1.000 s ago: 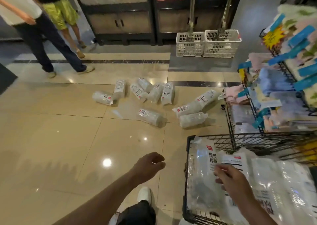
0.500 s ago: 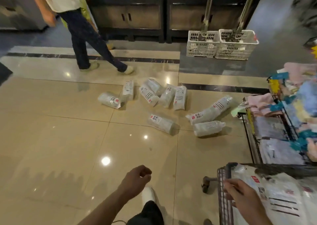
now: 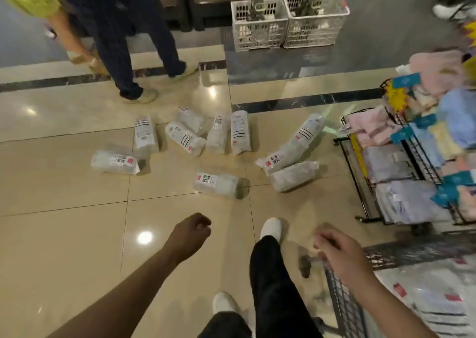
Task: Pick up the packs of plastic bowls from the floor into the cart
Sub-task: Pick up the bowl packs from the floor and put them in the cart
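Several clear packs of plastic bowls lie scattered on the beige tile floor. The nearest pack [image 3: 216,184] is just ahead of my left hand [image 3: 190,237], which hangs as a loose fist with nothing in it. Others lie further off: a left pack [image 3: 114,162], a middle cluster [image 3: 217,134] and a long pack [image 3: 293,144] with a short pack [image 3: 293,175] beside it. My right hand [image 3: 340,255] is blurred over the front corner of the wire cart [image 3: 342,309], fingers loosely bent, holding no pack. More packs [image 3: 427,299] lie inside the cart.
Two people's legs [image 3: 136,41] stand just beyond the packs at upper left. Two white plastic baskets [image 3: 288,20] sit at the back. A wire rack of folded towels [image 3: 412,157] stands close on the right. My own leg and white shoe [image 3: 270,228] step forward between my hands.
My right hand has come off the packs in the cart and now sits over its front corner. I have stepped closer to the floor packs. The two people walked to the right.
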Tool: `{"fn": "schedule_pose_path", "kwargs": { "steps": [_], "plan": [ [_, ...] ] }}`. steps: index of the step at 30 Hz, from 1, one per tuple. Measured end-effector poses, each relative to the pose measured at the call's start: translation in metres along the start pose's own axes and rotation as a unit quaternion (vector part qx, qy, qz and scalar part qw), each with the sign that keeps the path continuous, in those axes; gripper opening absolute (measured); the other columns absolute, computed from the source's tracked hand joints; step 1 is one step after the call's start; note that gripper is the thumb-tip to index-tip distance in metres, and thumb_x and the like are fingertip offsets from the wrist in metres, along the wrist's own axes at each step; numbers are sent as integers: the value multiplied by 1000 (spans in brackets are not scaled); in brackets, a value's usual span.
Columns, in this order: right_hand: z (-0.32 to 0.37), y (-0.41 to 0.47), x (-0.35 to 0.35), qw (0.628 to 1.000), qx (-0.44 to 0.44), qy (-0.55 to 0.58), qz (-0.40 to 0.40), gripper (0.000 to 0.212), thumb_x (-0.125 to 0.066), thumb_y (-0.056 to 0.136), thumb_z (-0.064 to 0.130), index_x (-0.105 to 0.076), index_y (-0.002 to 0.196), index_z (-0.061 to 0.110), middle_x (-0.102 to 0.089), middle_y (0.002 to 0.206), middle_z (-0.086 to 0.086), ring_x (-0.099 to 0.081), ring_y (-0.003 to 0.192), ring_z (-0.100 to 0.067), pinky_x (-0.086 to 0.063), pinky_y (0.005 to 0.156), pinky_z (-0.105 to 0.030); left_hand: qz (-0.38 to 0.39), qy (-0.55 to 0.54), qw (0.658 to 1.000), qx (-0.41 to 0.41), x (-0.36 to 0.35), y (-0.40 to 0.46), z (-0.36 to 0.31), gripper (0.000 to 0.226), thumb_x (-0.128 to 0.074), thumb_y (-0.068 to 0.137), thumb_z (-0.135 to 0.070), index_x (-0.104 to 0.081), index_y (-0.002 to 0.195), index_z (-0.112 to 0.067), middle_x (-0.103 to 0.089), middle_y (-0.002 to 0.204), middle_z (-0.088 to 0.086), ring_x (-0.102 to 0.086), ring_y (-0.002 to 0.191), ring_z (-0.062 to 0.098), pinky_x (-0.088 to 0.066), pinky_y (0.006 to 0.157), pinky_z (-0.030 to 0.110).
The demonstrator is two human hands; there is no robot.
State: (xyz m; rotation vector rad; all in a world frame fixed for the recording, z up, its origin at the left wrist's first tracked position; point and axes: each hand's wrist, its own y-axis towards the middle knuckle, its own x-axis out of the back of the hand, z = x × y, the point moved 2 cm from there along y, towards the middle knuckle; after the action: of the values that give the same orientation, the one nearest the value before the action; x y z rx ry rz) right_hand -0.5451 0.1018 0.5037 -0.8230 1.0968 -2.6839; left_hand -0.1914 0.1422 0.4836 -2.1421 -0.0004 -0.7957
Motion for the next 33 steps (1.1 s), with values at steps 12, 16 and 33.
{"fn": "schedule_pose_path", "kwargs": {
  "steps": [12,16,33],
  "plan": [
    [41,309,-44,991,-127,-26,17,51,-68,98,44,-52,143,28,-59,131,0,-59,117,-24,-47,85,-33,15,225,974,-16,-17,291,-29,65,-82,84,-31,-58,144,-20,-61,142,15,-61,126,36,-51,106,47],
    [-12,448,-83,977,-207,53,-13,62,-73,92,51,-48,143,26,-56,139,-2,-57,120,-27,-51,102,-46,49,373,922,-95,-68,433,-4,97,-91,73,-43,-46,156,-21,-47,158,17,-51,136,43,-49,108,54],
    [-225,820,-185,883,-324,331,-80,112,-104,25,57,-66,129,34,-82,113,-2,-81,92,-36,-58,86,-64,86,500,819,-266,-204,691,122,135,-87,45,-75,-38,158,-19,-60,138,20,-62,121,45,-53,98,60]
  ]
}}
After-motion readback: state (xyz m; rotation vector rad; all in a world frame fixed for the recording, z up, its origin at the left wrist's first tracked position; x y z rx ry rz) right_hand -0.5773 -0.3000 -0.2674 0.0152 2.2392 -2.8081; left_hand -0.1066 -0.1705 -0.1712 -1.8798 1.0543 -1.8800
